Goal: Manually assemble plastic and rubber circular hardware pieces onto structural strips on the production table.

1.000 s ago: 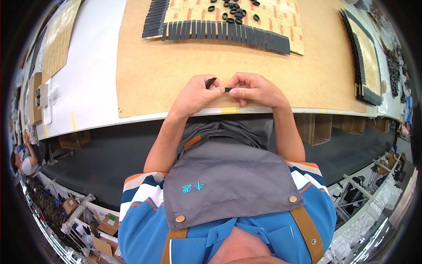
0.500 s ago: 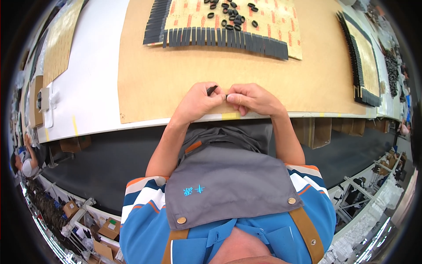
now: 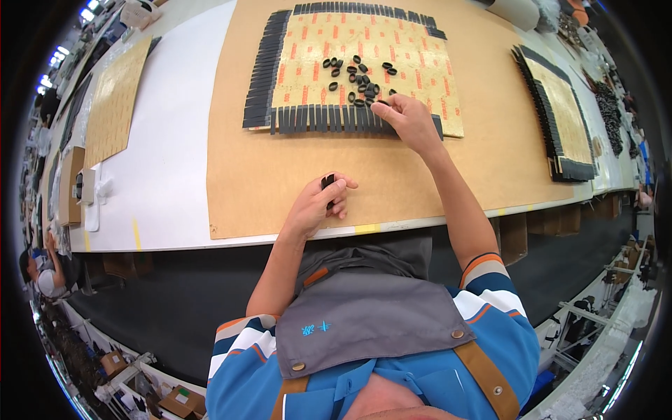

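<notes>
My left hand (image 3: 316, 204) is closed around a short black strip (image 3: 327, 183) and hovers above the brown sheet near the table's front edge. Farther out, my right hand (image 3: 413, 124) reaches over the front edge of a yellowish board (image 3: 304, 52) with red marks. Its thumb and forefinger pinch a small black loop (image 3: 383, 103) at the near side of a scatter of black loops (image 3: 362, 79). Black strips (image 3: 329, 119) line the board's front edge in a row, partly covered by my right hand; more strips run along its left and far edges.
Brown paper (image 3: 280, 175) covers the middle of the white table (image 3: 168, 154). Another strip-edged board (image 3: 556, 105) lies at the right, and a bare yellowish board (image 3: 119, 105) at the left. A cardboard box (image 3: 71, 185) stands at the left edge. Another person (image 3: 49, 273) is at far left.
My hands have come apart. The right one has moved forward to the loops on the board, while the left stays near the front edge with the strip. The view has shifted, showing more of the board.
</notes>
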